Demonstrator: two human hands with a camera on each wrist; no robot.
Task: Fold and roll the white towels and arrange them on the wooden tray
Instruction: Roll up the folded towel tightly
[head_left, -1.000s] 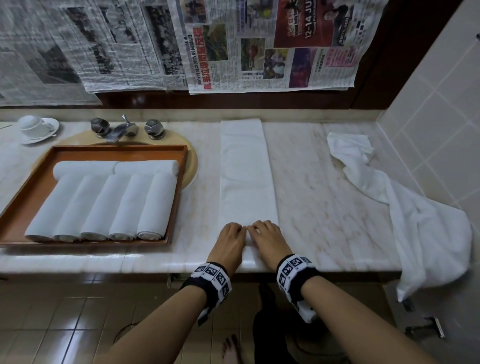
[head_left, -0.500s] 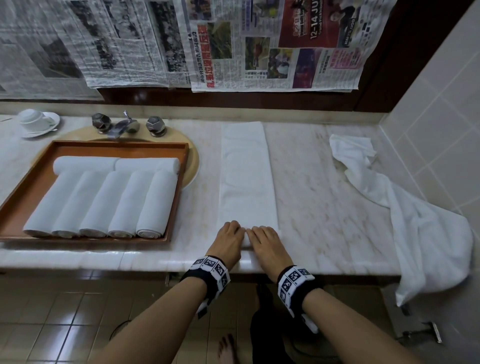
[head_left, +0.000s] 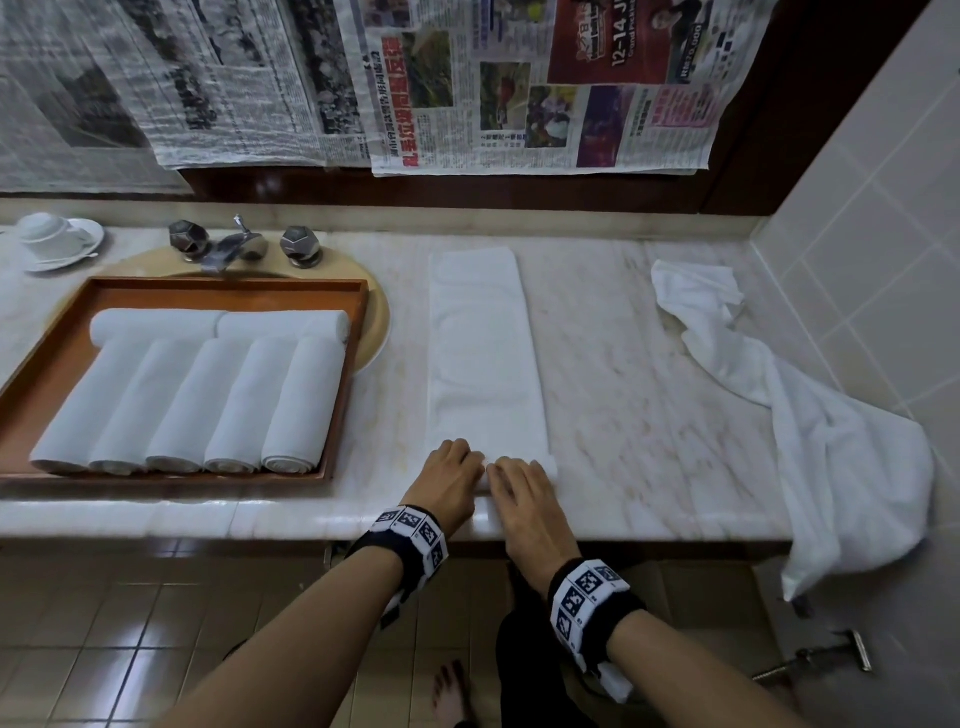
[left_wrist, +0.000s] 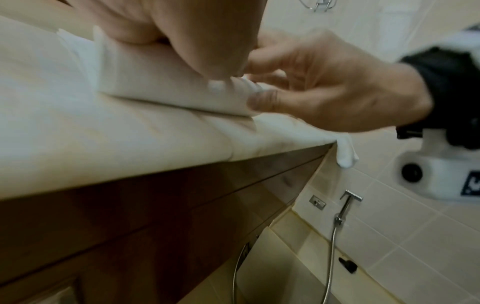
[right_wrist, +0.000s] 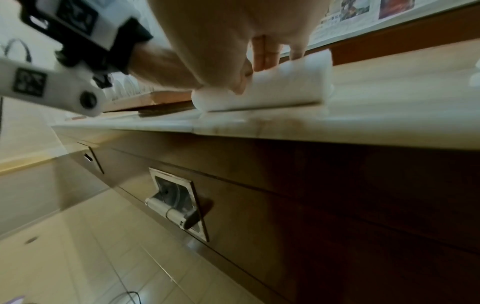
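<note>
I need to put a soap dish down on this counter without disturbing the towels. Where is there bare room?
Bare marble lies between the folded towel strip and the crumpled towel. A narrower strip runs between the strip and the wooden tray. The tray is crowded with rolled towels.

Your head view is dim and soft, with wide-angle bending at the edges and glare on the floor tiles at lower left. Both wrist views are blurred, their lower halves dark.

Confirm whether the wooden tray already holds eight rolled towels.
No. The wooden tray holds seven rolled towels: five side by side and two across the back.
</note>
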